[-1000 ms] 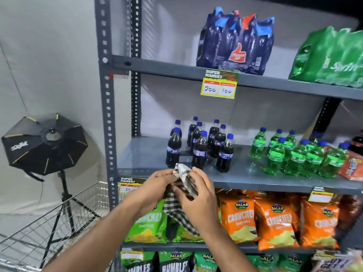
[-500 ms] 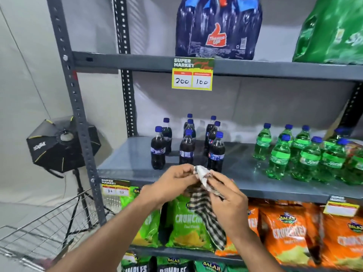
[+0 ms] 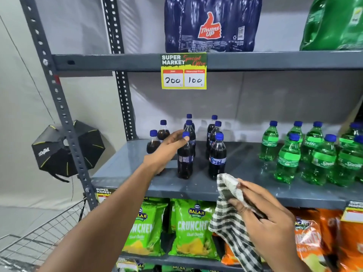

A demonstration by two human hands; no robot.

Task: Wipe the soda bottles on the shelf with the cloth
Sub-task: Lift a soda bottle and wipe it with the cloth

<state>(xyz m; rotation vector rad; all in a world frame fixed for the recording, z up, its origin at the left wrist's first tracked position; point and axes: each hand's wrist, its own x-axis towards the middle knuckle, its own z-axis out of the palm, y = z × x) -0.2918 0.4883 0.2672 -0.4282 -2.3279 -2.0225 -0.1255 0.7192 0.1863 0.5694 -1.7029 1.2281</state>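
Several small dark cola bottles [image 3: 217, 156] with blue caps stand on the left part of the grey middle shelf [image 3: 125, 163]. My left hand [image 3: 167, 150] reaches in among them, fingers spread, with its fingertips at the neck of the front middle cola bottle [image 3: 184, 163], just under the cap. It hides the lower part of the front left bottle. My right hand [image 3: 261, 213] is lower, in front of the shelf edge. It grips a black-and-white checked cloth [image 3: 229, 195] that hangs down past the wrist.
Green Sprite bottles [image 3: 288, 158] fill the right of the same shelf. Wrapped soda packs [image 3: 212, 24] sit above, and a yellow price tag [image 3: 183, 71] hangs below them. Chip bags [image 3: 192, 228] line the shelf below. A softbox lamp [image 3: 68, 148] and wire basket [image 3: 39, 240] stand left.
My left hand let go of the cloth and moved up and forward to the cola bottles. My right hand keeps the cloth and has shifted right. The view moved closer to the shelf.
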